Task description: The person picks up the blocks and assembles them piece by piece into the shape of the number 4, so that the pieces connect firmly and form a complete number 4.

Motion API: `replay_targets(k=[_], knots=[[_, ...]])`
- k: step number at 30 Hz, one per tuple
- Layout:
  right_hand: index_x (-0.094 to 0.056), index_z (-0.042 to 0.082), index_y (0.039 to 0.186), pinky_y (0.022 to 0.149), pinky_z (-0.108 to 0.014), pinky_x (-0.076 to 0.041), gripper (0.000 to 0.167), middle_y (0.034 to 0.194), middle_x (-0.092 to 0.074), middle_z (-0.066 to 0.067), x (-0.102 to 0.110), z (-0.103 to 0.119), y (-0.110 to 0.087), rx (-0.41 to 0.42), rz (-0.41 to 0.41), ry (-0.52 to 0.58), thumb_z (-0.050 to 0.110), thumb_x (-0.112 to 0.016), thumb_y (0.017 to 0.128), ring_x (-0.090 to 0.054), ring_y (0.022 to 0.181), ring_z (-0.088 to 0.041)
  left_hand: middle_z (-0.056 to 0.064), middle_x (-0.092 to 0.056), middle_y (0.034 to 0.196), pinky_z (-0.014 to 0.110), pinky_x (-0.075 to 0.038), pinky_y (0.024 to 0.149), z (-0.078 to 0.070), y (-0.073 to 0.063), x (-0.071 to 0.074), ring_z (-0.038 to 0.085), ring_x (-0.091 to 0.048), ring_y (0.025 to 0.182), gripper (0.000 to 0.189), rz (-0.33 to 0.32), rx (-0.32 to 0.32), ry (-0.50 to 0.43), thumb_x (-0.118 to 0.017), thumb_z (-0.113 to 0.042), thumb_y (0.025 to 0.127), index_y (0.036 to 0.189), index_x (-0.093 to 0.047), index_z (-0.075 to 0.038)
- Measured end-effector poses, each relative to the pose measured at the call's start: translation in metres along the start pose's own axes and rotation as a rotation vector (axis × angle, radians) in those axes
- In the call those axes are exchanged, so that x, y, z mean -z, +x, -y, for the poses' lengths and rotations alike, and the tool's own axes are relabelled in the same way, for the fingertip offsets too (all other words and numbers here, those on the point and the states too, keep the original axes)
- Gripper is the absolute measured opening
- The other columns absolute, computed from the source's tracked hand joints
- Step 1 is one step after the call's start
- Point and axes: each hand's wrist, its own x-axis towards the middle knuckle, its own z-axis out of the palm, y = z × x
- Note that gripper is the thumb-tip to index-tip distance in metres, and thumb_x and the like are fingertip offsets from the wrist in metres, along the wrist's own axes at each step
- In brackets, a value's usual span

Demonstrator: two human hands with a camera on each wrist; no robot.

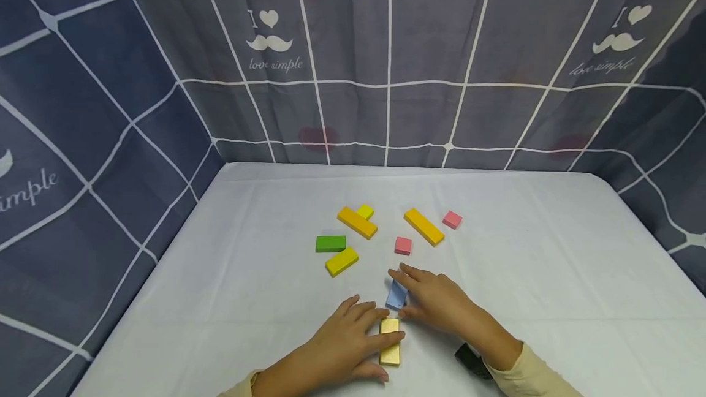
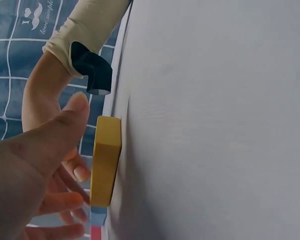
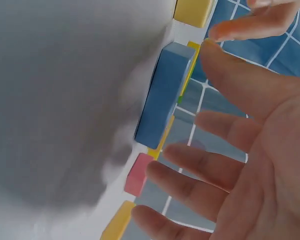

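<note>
My left hand (image 1: 347, 345) reaches over a pale yellow block (image 1: 390, 357) near the front of the table, its fingers spread and loosely bent. In the left wrist view a gap shows between the thumb and this yellow block (image 2: 106, 160). Just beyond it lies a blue block (image 1: 396, 296), with my right hand (image 1: 441, 305) at its right side, partly covering it. The right wrist view shows the right hand's fingers extended and apart beside the blue block (image 3: 165, 95), which rests on the cloth. Neither hand grips anything.
Farther back on the white-covered table (image 1: 265, 280) lie a green block (image 1: 331, 244), a yellow block (image 1: 342, 261), an orange-yellow block (image 1: 357, 222) touching a small yellow one (image 1: 365, 211), another orange-yellow block (image 1: 424, 227) and two pink blocks (image 1: 403, 245). A dark checked curtain (image 1: 353, 109) hangs behind.
</note>
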Motion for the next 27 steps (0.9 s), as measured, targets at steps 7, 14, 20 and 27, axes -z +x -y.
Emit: replay_targets(k=[7, 14, 20, 27], knots=[[-0.063, 0.014, 0.118, 0.080, -0.042, -0.051, 0.048, 0.125, -0.057, -0.013, -0.001, -0.003, -0.003, 0.087, -0.040, -0.110, 0.037, -0.070, 0.076, -0.060, 0.106, -0.027, -0.002, -0.055, 0.119, 0.043, -0.042, 0.092, 0.000, -0.003, -0.005, 0.017, -0.052, 0.107, 0.047, -0.042, -0.003, 0.004, -0.050, -0.061, 0.081, 0.120, -0.059, -0.036], [-0.061, 0.011, 0.120, 0.087, -0.041, -0.049, 0.046, 0.127, -0.056, -0.014, -0.003, -0.008, 0.000, 0.165, -0.030, -0.050, 0.033, -0.068, 0.080, -0.058, 0.110, -0.028, -0.002, -0.055, 0.117, 0.038, -0.041, 0.092, 0.000, -0.001, -0.007, 0.018, -0.050, 0.107, 0.038, -0.067, -0.009, 0.013, -0.057, -0.053, 0.082, 0.116, -0.062, -0.035], [-0.059, 0.011, 0.123, 0.091, -0.043, -0.046, 0.044, 0.131, -0.052, -0.013, -0.002, -0.010, 0.001, 0.209, 0.009, -0.037, 0.029, -0.065, 0.083, -0.053, 0.117, -0.029, -0.001, -0.054, 0.119, 0.035, -0.040, 0.089, -0.001, 0.000, -0.008, 0.018, -0.049, 0.108, 0.038, -0.080, 0.002, 0.011, -0.057, -0.051, 0.082, 0.116, -0.062, -0.034], [-0.058, 0.014, 0.125, 0.092, -0.044, -0.045, 0.043, 0.134, -0.050, -0.009, -0.001, -0.012, 0.002, 0.259, 0.050, -0.019, 0.030, -0.063, 0.085, -0.051, 0.120, -0.029, -0.001, -0.053, 0.117, 0.034, -0.040, 0.088, -0.001, 0.001, -0.008, 0.016, -0.049, 0.105, 0.037, -0.079, 0.010, -0.002, -0.057, -0.050, 0.083, 0.115, -0.063, -0.034]])
